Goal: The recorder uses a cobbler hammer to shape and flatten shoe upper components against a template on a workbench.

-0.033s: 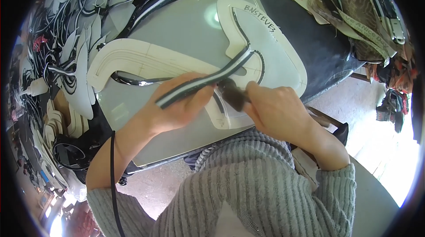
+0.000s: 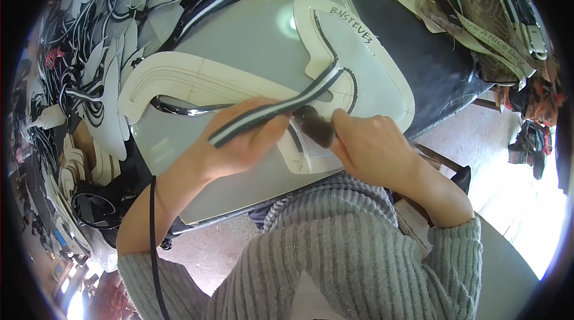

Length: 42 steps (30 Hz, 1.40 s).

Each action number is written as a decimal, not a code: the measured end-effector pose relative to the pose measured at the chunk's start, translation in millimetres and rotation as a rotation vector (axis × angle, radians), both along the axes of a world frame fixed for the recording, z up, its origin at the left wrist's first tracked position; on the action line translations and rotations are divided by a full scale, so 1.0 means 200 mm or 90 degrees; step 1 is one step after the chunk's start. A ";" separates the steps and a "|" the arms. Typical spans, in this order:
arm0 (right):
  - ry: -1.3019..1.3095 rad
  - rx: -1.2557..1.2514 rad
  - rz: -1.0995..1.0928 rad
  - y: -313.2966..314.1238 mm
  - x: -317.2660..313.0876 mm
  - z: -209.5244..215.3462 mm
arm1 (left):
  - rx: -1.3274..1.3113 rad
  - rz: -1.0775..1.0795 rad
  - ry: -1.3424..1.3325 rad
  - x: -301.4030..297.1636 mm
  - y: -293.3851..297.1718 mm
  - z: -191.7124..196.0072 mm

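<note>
My left hand (image 2: 239, 147) grips a long black strap with a pale stripe (image 2: 281, 108), holding it across a cream curved pattern piece (image 2: 197, 78). The strap runs up and right toward the pattern's wide part (image 2: 382, 75), which has handwriting on it. My right hand (image 2: 371, 147) is closed around a dark, rounded tool handle (image 2: 315, 126), whose tip sits by the strap just right of my left fingers. The tool's working end is hidden.
The pattern lies on a pale grey-green cutting board (image 2: 251, 27) set on a dark tabletop (image 2: 442, 75). Several cut cream and black pieces (image 2: 89, 93) pile up at the left. Sandal soles and straps (image 2: 478, 15) lie at the upper right. My grey knit sweater (image 2: 335, 248) fills the bottom.
</note>
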State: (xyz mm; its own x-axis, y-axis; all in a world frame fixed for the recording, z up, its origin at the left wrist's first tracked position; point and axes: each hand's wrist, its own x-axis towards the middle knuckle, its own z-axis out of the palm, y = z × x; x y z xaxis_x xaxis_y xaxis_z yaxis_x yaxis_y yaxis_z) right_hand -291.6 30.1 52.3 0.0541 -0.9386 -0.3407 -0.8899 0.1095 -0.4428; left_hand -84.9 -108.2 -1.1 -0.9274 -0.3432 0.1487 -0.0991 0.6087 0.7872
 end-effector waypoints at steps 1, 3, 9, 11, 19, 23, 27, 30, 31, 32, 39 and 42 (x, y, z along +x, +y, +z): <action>0.000 -0.002 0.004 -0.01 0.00 0.00 | -0.002 0.004 0.000 0.00 -0.01 -0.01; 0.024 0.032 0.045 -0.04 0.00 0.01 | -0.158 0.007 0.024 -0.01 -0.03 -0.02; 0.026 0.037 0.048 -0.06 0.00 0.04 | 0.105 0.050 -0.043 -0.04 -0.07 0.06; 0.025 0.037 0.049 -0.06 -0.01 0.03 | 0.077 0.047 -0.057 -0.05 -0.08 0.06; 0.010 0.047 0.034 -0.08 -0.02 0.06 | -0.209 0.058 0.079 0.05 0.03 -0.05; -0.031 -0.009 0.010 -0.09 -0.01 0.04 | -0.337 -0.036 0.114 0.05 -0.02 -0.05; 0.015 0.011 0.048 -0.15 0.00 0.10 | -0.324 0.009 0.075 0.08 -0.01 -0.07; 0.044 0.002 0.056 -0.13 -0.01 0.04 | -0.169 0.062 0.104 0.09 0.00 -0.09; 0.043 0.001 0.056 -0.15 -0.01 0.04 | -0.187 0.049 0.086 0.09 -0.01 -0.06; 0.041 -0.008 0.072 -0.17 -0.02 0.05 | -0.204 0.036 0.068 0.09 -0.02 -0.05; 0.025 -0.004 0.086 -0.20 -0.02 0.02 | -0.173 0.059 0.157 0.09 -0.02 -0.07; -0.099 0.048 0.152 -0.27 -0.14 0.06 | -0.204 0.150 0.030 0.09 0.01 -0.01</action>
State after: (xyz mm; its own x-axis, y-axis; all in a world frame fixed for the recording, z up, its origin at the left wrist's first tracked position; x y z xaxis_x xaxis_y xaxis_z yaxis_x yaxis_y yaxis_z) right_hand -319.3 -24.4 64.0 0.3274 -0.8657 -0.3787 -0.8164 -0.0574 -0.5747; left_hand -66.8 -105.4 -3.0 -0.8186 -0.4745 0.3237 -0.2327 0.7893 0.5683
